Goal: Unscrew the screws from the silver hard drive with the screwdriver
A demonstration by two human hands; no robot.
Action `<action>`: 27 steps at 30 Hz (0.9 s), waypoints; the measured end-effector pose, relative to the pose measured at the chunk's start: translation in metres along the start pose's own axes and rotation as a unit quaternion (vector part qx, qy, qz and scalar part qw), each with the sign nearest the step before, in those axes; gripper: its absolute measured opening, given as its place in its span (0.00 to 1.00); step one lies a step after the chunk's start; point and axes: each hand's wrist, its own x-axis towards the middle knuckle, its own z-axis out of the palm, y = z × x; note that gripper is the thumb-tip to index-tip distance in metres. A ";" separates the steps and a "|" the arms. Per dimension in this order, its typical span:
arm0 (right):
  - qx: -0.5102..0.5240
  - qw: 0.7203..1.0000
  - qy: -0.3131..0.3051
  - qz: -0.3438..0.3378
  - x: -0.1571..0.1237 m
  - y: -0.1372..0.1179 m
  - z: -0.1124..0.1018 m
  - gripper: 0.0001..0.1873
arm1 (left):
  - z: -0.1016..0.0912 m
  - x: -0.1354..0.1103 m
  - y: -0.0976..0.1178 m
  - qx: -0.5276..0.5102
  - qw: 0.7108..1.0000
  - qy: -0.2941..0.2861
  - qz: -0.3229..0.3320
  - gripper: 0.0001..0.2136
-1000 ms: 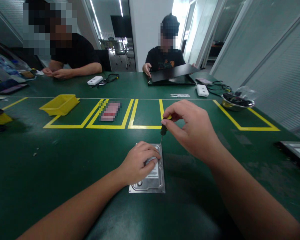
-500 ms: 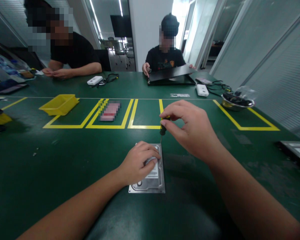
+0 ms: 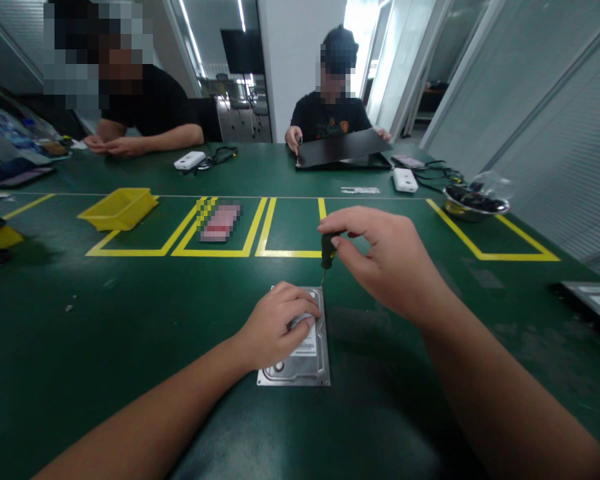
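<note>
A silver hard drive (image 3: pixel 300 371) with a white label lies flat on the green table in front of me. My left hand (image 3: pixel 283 325) is laid across its upper part, fingers curled over the top and holding it against the table, which hides much of the label. In my right hand (image 3: pixel 367 250) is a small screwdriver (image 3: pixel 327 253) with a dark handle, gripped between thumb and fingers. It stands nearly upright, its thin shaft reaching down to the drive's far right corner.
Yellow tape marks the table (image 3: pixel 180 333). A yellow bin (image 3: pixel 121 209) and a pink phone-like item (image 3: pixel 221 223) lie beyond the drive. At right are a metal bowl (image 3: pixel 475 207) of dark parts and another drive-like unit (image 3: pixel 593 307). Two people sit opposite, one holding a black panel (image 3: pixel 343 148).
The screwdriver handle has turned in my right fingers, and that hand has shifted slightly. My left hand and the hard drive stay in place.
</note>
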 end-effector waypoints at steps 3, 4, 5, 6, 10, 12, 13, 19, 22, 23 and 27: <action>-0.001 1.000 -0.003 0.001 0.000 0.000 -0.001 0.14 | 0.000 0.000 0.000 -0.001 1.000 0.000 0.000 0.10; -0.001 1.000 -0.004 0.001 0.000 -0.001 -0.002 0.14 | 0.000 0.000 0.000 -0.001 1.000 0.000 0.000 0.10; 0.000 1.000 -0.006 0.001 0.000 -0.001 -0.002 0.15 | 0.001 0.000 0.000 0.000 1.000 0.000 0.000 0.10; 0.002 1.000 -0.008 0.000 0.000 -0.001 -0.003 0.15 | 0.001 0.000 -0.001 0.000 1.000 -0.001 0.000 0.10; 0.013 1.000 -0.015 0.005 -0.001 -0.002 -0.004 0.17 | 0.001 -0.001 -0.002 0.000 1.000 -0.002 0.001 0.10; 0.017 1.000 -0.022 0.009 -0.001 -0.002 -0.004 0.17 | 0.001 -0.001 -0.001 -0.001 1.000 -0.002 -0.001 0.10; 0.018 0.999 -0.025 0.011 -0.001 -0.002 -0.004 0.17 | 0.001 -0.001 -0.001 -0.001 1.000 -0.002 -0.001 0.10; 0.026 0.999 -0.027 0.027 -0.001 -0.002 -0.003 0.15 | 0.001 -0.001 -0.001 0.000 1.000 -0.001 0.001 0.10; 0.037 0.998 -0.026 0.031 -0.001 -0.003 -0.002 0.11 | 0.001 -0.001 -0.001 0.002 1.000 0.001 0.000 0.10; 0.038 0.998 -0.025 0.032 -0.001 -0.003 -0.002 0.08 | 0.001 -0.001 -0.001 0.003 1.000 0.002 0.001 0.10; 0.014 0.999 -0.020 0.031 0.000 -0.002 -0.001 0.02 | 0.000 0.000 -0.001 0.003 1.000 0.001 0.004 0.10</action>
